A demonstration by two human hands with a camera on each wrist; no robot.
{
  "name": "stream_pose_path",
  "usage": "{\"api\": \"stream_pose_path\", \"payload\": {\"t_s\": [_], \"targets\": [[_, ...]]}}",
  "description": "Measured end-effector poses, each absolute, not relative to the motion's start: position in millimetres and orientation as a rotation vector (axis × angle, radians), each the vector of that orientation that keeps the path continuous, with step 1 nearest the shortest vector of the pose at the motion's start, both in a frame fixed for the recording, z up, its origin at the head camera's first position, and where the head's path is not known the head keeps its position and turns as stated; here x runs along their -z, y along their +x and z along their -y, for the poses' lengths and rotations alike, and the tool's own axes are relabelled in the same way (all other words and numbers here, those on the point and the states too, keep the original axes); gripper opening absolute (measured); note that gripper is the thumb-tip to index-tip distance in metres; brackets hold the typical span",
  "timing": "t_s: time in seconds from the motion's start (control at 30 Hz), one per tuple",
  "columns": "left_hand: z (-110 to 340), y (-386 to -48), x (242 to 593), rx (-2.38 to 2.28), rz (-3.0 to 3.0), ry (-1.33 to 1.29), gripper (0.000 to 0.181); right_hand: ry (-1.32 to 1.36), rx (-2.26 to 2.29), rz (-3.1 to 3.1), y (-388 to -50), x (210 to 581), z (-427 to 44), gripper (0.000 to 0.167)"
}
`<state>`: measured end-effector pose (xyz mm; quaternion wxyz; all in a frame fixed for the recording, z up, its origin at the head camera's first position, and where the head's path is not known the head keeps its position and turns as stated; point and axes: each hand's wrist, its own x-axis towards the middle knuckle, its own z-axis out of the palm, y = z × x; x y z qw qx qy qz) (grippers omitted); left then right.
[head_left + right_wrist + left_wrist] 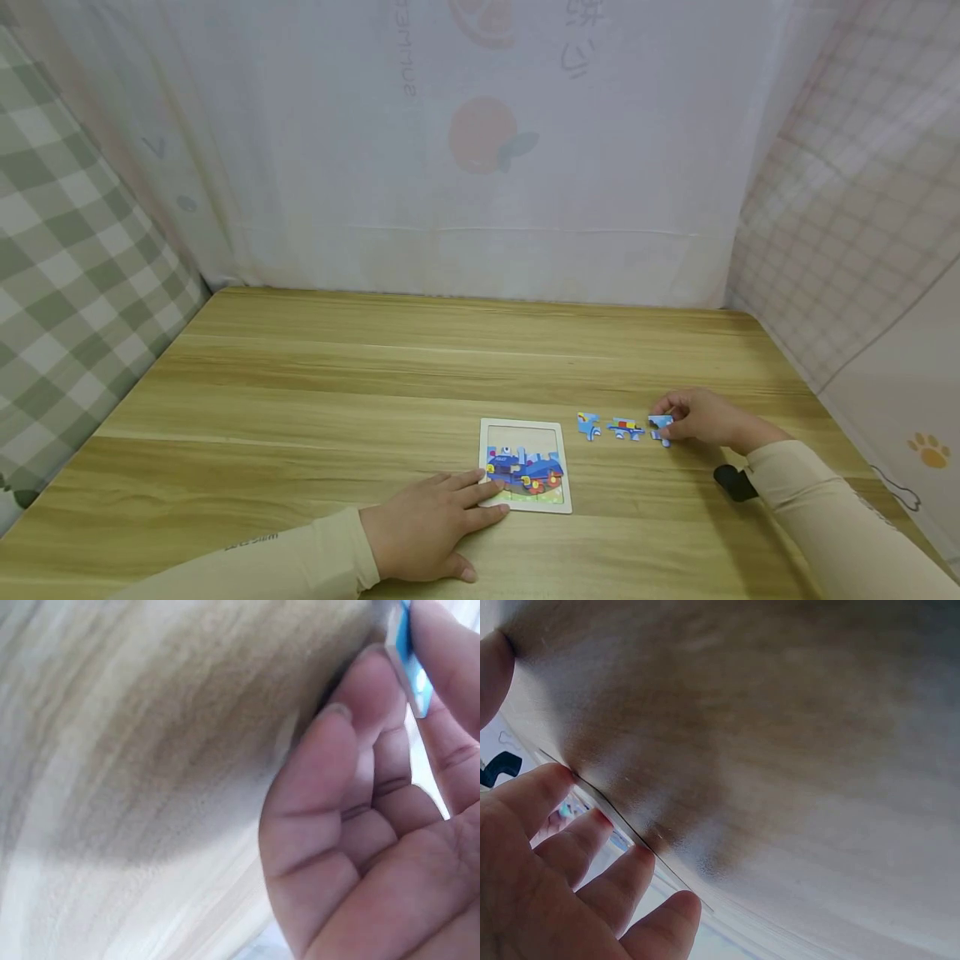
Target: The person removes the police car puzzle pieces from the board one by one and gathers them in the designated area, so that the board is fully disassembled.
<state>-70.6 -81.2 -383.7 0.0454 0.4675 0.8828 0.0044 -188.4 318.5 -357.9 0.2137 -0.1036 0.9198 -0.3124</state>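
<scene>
A white-framed puzzle board (566, 492) lies on the table, its lower part filled with blue and red picture pieces and its upper part bare. My left hand (435, 525) rests flat with spread fingers on the board's left edge; the left wrist view shows those fingertips (641, 859) along the frame. To the right, my right hand (705, 419) pinches a light blue puzzle piece (660, 422) between thumb and fingers. In the right wrist view that piece (409, 664) stands tilted in the fingers of the hand (375, 810).
Two loose pieces, one blue with yellow (587, 425) and one with a red block (626, 429), lie between the board and my right hand. A black object (735, 483) is beside the right sleeve. Curtains stand behind the wooden table (337, 375).
</scene>
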Motion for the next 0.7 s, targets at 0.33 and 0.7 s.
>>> {"api": "stream_pose_path", "payload": {"t_s": [0.33,0.7], "targets": [[80.7,-70.9,384.7,-0.021,-2.691,1.407,0.07,-0.3,0.791,-2.612,-189.1,357.4,-317.6,0.027],[80.6,-70.1,381.2,0.003,-2.687,1.394,0.07,-0.494,0.685,-2.775,-179.6,350.3,-277.6,0.028]]}}
